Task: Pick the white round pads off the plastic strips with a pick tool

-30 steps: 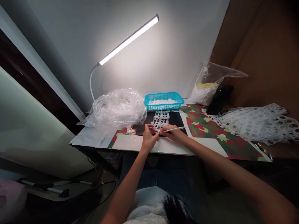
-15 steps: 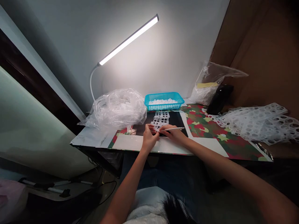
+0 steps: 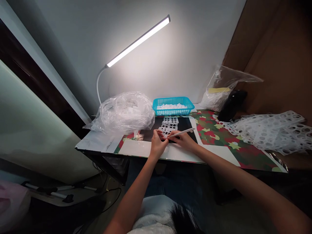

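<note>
A white perforated sheet (image 3: pixel 168 125) full of round holes lies on a black mat (image 3: pixel 182 123) at the desk's middle. My left hand (image 3: pixel 158 145) is closed, its fingers pinching the near edge of that sheet. Close beside it, my right hand (image 3: pixel 184 140) grips a thin white stick (image 3: pixel 183 132), whose tip meets the sheet's near end between the two hands. A turquoise basket (image 3: pixel 172 105) holding small white pieces stands just behind the sheet.
A crumpled clear plastic bag (image 3: pixel 124 112) sits at the left, another bag (image 3: pixel 220 91) and a dark object (image 3: pixel 231 104) at the back right. A pile of punched white sheets (image 3: pixel 270 131) covers the right side. A lit bar lamp (image 3: pixel 138 40) hangs overhead.
The view has shifted slightly, so everything sits a little further right. The white stick now tilts up a bit more. Both hands stay at the sheet's near edge.
</note>
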`<state>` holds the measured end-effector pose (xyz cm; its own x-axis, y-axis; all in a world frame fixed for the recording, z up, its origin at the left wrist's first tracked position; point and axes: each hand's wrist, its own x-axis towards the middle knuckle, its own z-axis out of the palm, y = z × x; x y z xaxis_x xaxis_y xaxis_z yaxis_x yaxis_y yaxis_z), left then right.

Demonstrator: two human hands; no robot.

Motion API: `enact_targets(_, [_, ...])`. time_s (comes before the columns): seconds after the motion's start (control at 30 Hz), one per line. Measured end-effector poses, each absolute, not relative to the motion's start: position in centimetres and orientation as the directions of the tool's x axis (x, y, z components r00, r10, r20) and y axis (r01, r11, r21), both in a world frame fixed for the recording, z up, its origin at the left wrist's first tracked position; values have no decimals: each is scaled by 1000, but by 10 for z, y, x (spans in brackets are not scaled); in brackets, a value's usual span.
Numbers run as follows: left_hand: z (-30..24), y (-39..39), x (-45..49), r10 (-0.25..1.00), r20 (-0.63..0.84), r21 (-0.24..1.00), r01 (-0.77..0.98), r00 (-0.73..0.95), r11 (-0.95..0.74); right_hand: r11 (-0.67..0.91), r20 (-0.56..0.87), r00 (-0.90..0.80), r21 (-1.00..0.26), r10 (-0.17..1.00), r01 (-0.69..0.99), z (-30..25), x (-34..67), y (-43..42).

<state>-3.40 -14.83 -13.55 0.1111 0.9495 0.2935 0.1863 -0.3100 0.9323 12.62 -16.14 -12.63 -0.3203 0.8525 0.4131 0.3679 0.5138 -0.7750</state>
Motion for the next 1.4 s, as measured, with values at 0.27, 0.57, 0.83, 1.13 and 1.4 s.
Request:
enact_targets(0.27, [-136,-147,-32,941,314,920,202,127,-334,562,475,-304,-641,825,523,-125,123,-163])
enact_targets(0.57, [-133,-149,-32,937,323,911,222,134,-346,547,500,-245,-650,830,527,-121,121,-166])
enact_targets(0.83, [-135,-148,-32,938,320,911,228,135,-344,510,537,-108,-692,837,511,-124,122,-162])
enact_targets(1.13, [-135,-150,-33,936,328,906,238,126,-349,423,553,234,-796,800,434,-120,138,-153])
enact_targets(1.4, [-128,-156,-32,940,322,915,220,109,-339,235,177,239,-941,955,-243,-117,145,-146])
